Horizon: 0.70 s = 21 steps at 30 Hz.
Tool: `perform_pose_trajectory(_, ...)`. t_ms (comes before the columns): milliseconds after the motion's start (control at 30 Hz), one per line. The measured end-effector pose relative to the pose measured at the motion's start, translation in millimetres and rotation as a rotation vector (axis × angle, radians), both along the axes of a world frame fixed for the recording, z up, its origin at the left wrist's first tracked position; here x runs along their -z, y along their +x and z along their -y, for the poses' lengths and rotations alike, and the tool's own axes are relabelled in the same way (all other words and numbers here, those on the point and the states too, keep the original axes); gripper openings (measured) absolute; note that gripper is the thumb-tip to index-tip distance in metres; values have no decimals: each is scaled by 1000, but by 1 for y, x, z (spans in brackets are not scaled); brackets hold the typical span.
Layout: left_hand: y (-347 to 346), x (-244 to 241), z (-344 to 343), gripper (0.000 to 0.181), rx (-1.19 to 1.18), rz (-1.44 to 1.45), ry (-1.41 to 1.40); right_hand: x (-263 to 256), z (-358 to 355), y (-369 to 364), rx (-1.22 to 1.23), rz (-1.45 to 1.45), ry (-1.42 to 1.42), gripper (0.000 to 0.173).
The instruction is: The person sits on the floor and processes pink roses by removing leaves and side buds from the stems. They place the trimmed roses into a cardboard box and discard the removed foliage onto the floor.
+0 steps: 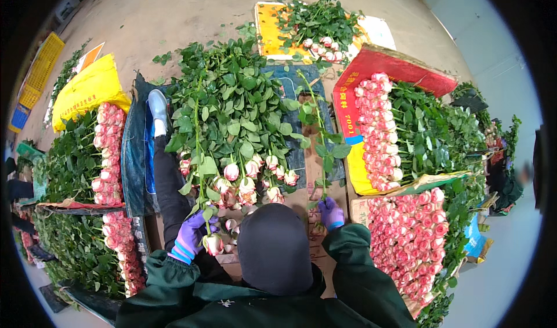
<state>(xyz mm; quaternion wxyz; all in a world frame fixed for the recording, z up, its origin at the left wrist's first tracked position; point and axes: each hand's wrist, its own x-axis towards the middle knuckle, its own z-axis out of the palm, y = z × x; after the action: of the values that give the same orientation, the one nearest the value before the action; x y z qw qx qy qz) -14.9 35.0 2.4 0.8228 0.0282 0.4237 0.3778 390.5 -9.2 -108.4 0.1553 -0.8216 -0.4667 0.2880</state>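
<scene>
My left hand (193,232), in a purple glove, grips a single rose (213,244) by its stem just above the bloom. The pink-and-white head hangs towards me and the leafy stem points away. In my purple-gloved right hand (331,213) is the end of another leafy rose stem (323,149); its bloom cannot be made out. Between and beyond my hands lies a large heap of loose roses (230,110), blooms on the near side and leaves on the far side. The heap rests on dark blue sheeting (296,154).
Stacked rose bundles (378,132) stand at the right between red and yellow printed sheets, with a wider bundle (409,236) nearer me. More bundles (109,154) line the left. Further roses (322,28) lie ahead on a yellow sheet. Another person (507,184) is at the far right.
</scene>
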Motion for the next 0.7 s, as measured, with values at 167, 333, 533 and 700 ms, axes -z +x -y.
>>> perform_pose_trajectory(167,3,2,-2,32,-2,-63,-31,-10,-16,0,56,-84,-196,28)
perform_pose_trajectory(333,2,6,0,35,53,-155,-33,50,-32,35,-86,-135,-226,28)
perform_pose_trajectory(533,3,12,-1,33,72,-229,-21,106,-21,55,-140,-156,-156,23)
perform_pose_trajectory(700,2,14,3,31,53,-223,-34,91,-36,58,-52,-456,-245,15)
